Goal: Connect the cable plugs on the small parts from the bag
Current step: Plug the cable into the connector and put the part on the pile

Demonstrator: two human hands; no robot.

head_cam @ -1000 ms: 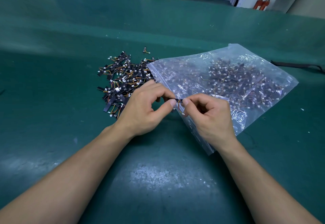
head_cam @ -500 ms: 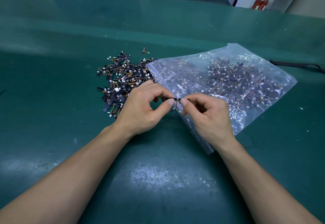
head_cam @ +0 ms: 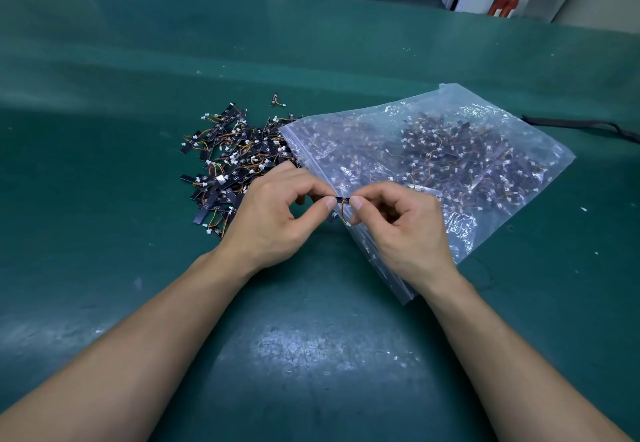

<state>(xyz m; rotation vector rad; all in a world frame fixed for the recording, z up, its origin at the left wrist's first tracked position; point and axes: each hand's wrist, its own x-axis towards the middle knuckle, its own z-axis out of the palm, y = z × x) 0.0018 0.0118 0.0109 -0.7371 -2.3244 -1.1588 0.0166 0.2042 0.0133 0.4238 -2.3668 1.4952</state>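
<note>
From the head camera, both hands meet at the centre of the frame, just above the green bench. The left hand and the right hand each have thumb and forefinger curled, and the grip of each is clamped on one end of a small part, a short dark strip. An orange-yellow wire loops down from the strip to a white plug that is mostly hidden by the right thumb.

Right of centre lies the clear plastic bag, flat on the bench and full of the same parts. Its long zip edge runs from the upper middle down toward the right wrist, which lies over the bag's near corner.

Left of that edge, touching it, is a loose pile of parts. The left hand's knuckles cover the pile's near right fringe. One stray part sits apart, just beyond the pile.

Bare bench spreads wide at the left, along the far side and between the forearms in the lower frame. A black strap lies at the right edge, past the bag's far corner.
</note>
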